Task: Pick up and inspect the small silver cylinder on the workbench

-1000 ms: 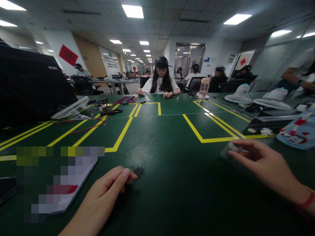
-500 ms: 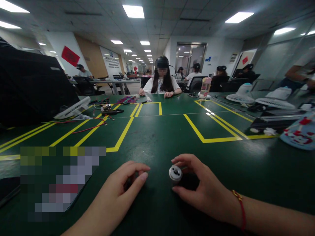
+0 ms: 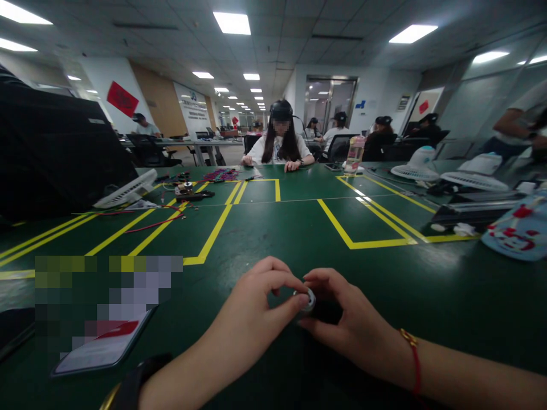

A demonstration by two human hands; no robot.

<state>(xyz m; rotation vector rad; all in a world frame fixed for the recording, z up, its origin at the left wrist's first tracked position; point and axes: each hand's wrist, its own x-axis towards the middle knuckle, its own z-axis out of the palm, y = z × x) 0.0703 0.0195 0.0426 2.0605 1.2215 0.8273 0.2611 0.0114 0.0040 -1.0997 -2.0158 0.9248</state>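
Observation:
A small, round silver metal part like a little motor [image 3: 311, 302], with dark holes in its top face, is in front of me. My right hand [image 3: 354, 324] curves round it from the right, with the index finger at its far side and the thumb at its near side. From the left, my left hand [image 3: 256, 302] reaches over. Its thumb and index finger pinch together at the top centre of the motor and cover part of it. Whatever is between those fingertips is hidden. The motor's lower side cannot be seen.
The green table [image 3: 265, 239] carries yellow tape lines. A phone [image 3: 106, 344], partly blurred out, lies at the left. Beyond are wires [image 3: 220, 175], a white fan [image 3: 128, 191] and a black case [image 3: 55, 148]. At right are a blue bag [image 3: 519, 233] and more fans. A person [image 3: 280, 148] sits opposite.
My left hand has moved right, from beside the motor to its top, where its fingertips now pinch. My right hand has stayed round the motor almost unmoved.

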